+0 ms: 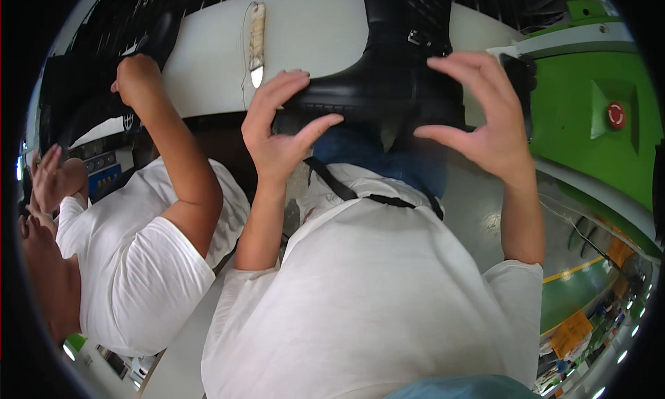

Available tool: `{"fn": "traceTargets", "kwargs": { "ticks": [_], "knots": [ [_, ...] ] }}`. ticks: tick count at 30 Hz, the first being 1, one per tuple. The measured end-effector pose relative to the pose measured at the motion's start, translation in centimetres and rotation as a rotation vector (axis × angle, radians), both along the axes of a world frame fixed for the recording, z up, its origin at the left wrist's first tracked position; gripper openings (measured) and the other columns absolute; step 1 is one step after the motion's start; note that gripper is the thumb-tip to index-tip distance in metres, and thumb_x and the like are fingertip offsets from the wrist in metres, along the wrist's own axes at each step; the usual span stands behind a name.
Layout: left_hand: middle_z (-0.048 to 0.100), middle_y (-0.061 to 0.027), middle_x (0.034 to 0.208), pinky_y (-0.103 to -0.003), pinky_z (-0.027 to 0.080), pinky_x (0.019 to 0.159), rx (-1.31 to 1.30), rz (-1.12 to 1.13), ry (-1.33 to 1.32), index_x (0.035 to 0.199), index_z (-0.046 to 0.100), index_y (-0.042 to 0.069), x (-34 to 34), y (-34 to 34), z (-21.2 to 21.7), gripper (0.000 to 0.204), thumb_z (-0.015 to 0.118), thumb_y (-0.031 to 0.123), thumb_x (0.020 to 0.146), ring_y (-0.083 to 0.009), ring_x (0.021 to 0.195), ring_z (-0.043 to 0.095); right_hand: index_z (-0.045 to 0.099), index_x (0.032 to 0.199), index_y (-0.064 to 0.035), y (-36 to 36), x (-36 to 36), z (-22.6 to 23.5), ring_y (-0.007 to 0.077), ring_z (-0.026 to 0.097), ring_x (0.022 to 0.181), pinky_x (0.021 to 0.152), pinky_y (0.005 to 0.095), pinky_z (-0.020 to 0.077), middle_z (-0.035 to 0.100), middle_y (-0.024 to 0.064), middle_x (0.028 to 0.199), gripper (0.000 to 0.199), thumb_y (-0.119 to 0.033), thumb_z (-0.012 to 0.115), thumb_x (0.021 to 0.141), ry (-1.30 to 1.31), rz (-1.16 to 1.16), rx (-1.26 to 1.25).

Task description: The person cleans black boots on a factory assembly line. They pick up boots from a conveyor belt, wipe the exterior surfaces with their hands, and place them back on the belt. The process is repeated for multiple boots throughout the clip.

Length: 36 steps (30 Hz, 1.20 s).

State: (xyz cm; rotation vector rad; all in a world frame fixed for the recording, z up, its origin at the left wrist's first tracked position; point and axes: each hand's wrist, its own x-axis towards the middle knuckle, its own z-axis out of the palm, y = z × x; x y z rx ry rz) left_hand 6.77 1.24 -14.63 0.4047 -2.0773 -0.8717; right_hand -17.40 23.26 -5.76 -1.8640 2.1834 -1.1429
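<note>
The fingers [285,87] of the left hand [277,132] are spread wide and curl over the toe of a black boot [388,80], thumb pushed out beneath the sole edge, so the hand cups the front of the boot rather than pinching it. The right hand [478,115] is also wide open, fingers arched like a claw over the heel side, thumb pointing inward below; whether its fingertips actually press the leather I cannot tell, though they sit right at the boot's surface. Held from both ends like this, the boot probably stays steady and upright for a close look or for turning.

The one head view shows the boot standing on a pale worktop [318,32], its quilted shaft with a buckle rising toward the top edge, its sole toward the person. On the worktop to the left of the boot, well apart from it, lies a knife [257,42] with a wrapped handle, blade toward the person, likely parked within reach.

Further left a co-worker in a white shirt [138,267] raises an arm, the fist [137,80] on another dark boot [76,101] at that end of the worktop. To the right stands a green machine [589,122] with a red button [616,115].
</note>
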Motion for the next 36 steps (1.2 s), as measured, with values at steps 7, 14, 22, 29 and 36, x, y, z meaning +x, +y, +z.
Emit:
{"fn": "traceTargets", "kwargs": {
  "ticks": [7, 14, 22, 29, 36],
  "knots": [
    [0.081, -0.0151, 0.131, -0.055, 0.053, 0.119, -0.170, -0.208, -0.090, 0.126, 0.080, 0.002, -1.7, -0.8, 3.4, 0.066, 0.105, 0.018, 0.068, -0.0384, 0.136, 0.072, 0.080, 0.112, -0.0111, -0.9, 2.8, -4.9, 0.0278, 0.067, 0.102, 0.087, 0.0430, 0.0530, 0.071, 0.0037, 0.113, 0.052, -0.017, 0.100, 0.065, 0.201, -0.082, -0.145],
    [0.081, -0.0151, 0.136, -0.046, 0.055, 0.116, -0.133, -0.282, -0.192, 0.131, 0.078, 0.001, -4.2, 0.7, 4.1, 0.068, 0.103, 0.017, 0.070, -0.0372, 0.139, 0.071, 0.077, 0.110, -0.0114, -1.9, 4.8, -5.4, 0.0268, 0.068, 0.099, 0.086, 0.0427, 0.0518, 0.069, 0.0025, 0.110, 0.047, -0.016, 0.097, 0.067, 0.283, -0.132, -0.200],
    [0.081, -0.0168, 0.137, -0.042, 0.059, 0.111, 0.029, -0.370, -0.197, 0.131, 0.080, 0.000, -3.7, -1.1, 3.8, 0.063, 0.102, 0.017, 0.074, -0.0358, 0.135, 0.074, 0.074, 0.101, -0.0126, -4.6, 4.9, -5.0, 0.0244, 0.065, 0.093, 0.081, 0.0399, 0.0473, 0.066, -0.0001, 0.101, 0.034, -0.006, 0.090, 0.071, 0.125, -0.082, -0.198],
    [0.083, -0.0203, 0.129, -0.042, 0.060, 0.110, 0.050, -0.364, -0.183, 0.120, 0.085, -0.002, -4.0, -1.7, 3.4, 0.050, 0.101, 0.014, 0.075, -0.0355, 0.126, 0.078, 0.069, 0.089, -0.0130, -6.4, 3.2, -3.5, 0.0211, 0.062, 0.081, 0.073, 0.0364, 0.0474, 0.062, -0.0017, 0.081, 0.032, 0.000, 0.090, 0.069, -0.181, -0.025, 0.019],
    [0.084, -0.0228, 0.126, -0.041, 0.061, 0.108, 0.208, -0.339, -0.178, 0.115, 0.085, -0.003, -3.8, -2.1, 3.5, 0.041, 0.098, 0.004, 0.076, -0.0337, 0.123, 0.080, 0.072, 0.095, -0.0101, -7.4, 2.9, -2.3, 0.0222, 0.066, 0.086, 0.075, 0.0371, 0.0551, 0.068, -0.0009, 0.088, 0.041, -0.008, 0.099, 0.064, -0.285, -0.100, 0.134]
  ]
}}
